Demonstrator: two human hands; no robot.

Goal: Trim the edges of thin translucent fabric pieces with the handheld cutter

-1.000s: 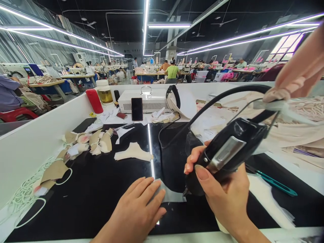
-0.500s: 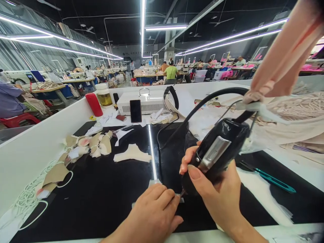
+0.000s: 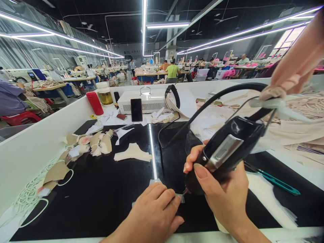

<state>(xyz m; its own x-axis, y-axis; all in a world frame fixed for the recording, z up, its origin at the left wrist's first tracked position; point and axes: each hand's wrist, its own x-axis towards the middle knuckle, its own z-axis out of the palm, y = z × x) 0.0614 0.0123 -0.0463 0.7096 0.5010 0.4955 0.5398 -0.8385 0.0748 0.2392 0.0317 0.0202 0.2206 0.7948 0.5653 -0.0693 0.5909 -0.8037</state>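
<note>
My right hand is wrapped round a black corded handheld power tool with a silver plate on its side. The tool tilts down to the left, its thin tip close to my left fingers. My left hand lies palm down, fingers together and slightly bent, on a small translucent grey piece; most of that piece is hidden under the hand. Beyond the fingers, a bright lit strip runs up the black work surface. A cream fabric piece lies left of the strip.
Pink cloth is tied at the tool's upper end. Teal-handled snips and white cut pieces lie at right. Fabric bundles and pale cords are at left. A phone stands before a white box.
My right hand and the tool have shifted a little to the right, the tip moving slightly away from my left fingers. My left hand stays nearly in place.
</note>
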